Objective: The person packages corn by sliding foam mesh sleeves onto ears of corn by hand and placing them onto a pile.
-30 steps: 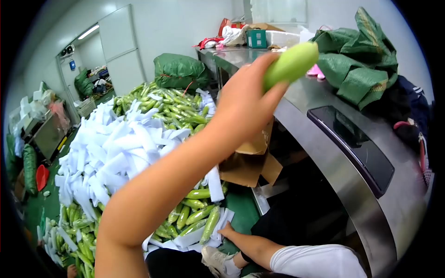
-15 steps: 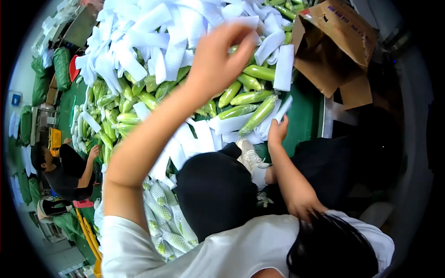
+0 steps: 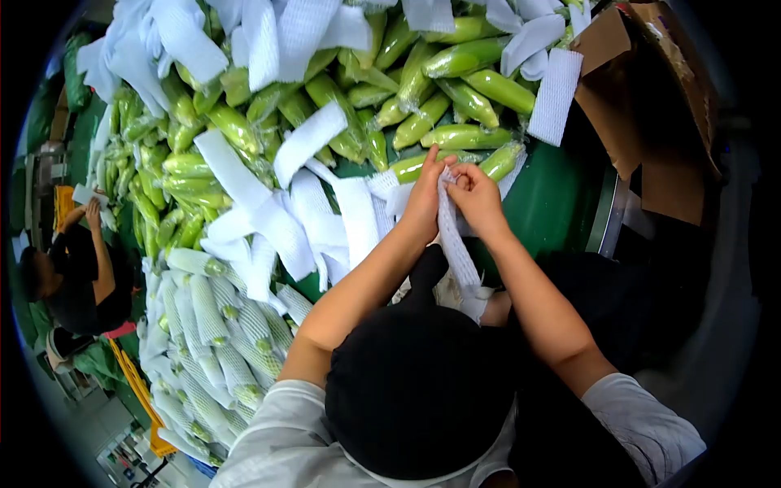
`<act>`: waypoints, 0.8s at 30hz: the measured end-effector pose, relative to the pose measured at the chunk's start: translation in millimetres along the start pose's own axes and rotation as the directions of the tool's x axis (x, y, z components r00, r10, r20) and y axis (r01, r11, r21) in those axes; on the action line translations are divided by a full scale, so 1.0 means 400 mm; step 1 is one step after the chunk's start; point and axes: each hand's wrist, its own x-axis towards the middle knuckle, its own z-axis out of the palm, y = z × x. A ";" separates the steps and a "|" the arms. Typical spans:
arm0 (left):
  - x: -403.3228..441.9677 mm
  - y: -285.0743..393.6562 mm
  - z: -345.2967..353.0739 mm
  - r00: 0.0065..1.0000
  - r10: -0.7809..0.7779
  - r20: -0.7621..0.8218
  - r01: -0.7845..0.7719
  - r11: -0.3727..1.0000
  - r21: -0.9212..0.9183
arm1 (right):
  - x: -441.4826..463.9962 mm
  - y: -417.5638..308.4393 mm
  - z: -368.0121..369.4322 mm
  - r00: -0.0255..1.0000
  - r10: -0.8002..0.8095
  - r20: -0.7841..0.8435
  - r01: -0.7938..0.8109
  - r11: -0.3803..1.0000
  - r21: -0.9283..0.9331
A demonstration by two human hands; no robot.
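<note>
A white foam net sleeve (image 3: 458,244) hangs from both of my hands, its upper end between my fingers and its lower end reaching down toward a shoe. My left hand (image 3: 425,199) pinches one side of the sleeve's top. My right hand (image 3: 477,195) grips the other side with bent fingers. Just behind my hands lies a long green vegetable in clear film (image 3: 501,161); its near part is hidden by my right hand. More film-wrapped green vegetables (image 3: 468,137) are heaped beyond, with loose white foam sleeves (image 3: 358,220) to the left.
Vegetables in foam sleeves (image 3: 213,325) are piled at the lower left. An open cardboard box (image 3: 671,191) stands at the right, beside the green table surface (image 3: 561,183) and its metal edge. Another person (image 3: 73,268) works at the far left, holding something white.
My left hand has come down from above the pile to meet my right hand at a foam sleeve. My right hand has moved slightly left, and the view has shifted.
</note>
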 end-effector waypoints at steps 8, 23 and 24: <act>0.021 -0.096 0.021 0.994 -0.082 0.078 0.068 0.985 0.159 | 0.007 -0.007 -0.155 0.980 0.198 -0.004 -0.131 0.665 0.735; 0.063 -0.233 -0.045 0.854 -0.308 -0.419 0.424 0.879 0.219 | 0.240 0.147 -0.353 0.963 -0.198 -0.181 -0.011 0.645 -0.764; 0.068 -0.231 -0.041 0.835 -0.329 -0.442 0.431 0.889 0.152 | 0.214 0.110 -0.343 0.949 -0.254 -0.189 0.028 0.663 -0.748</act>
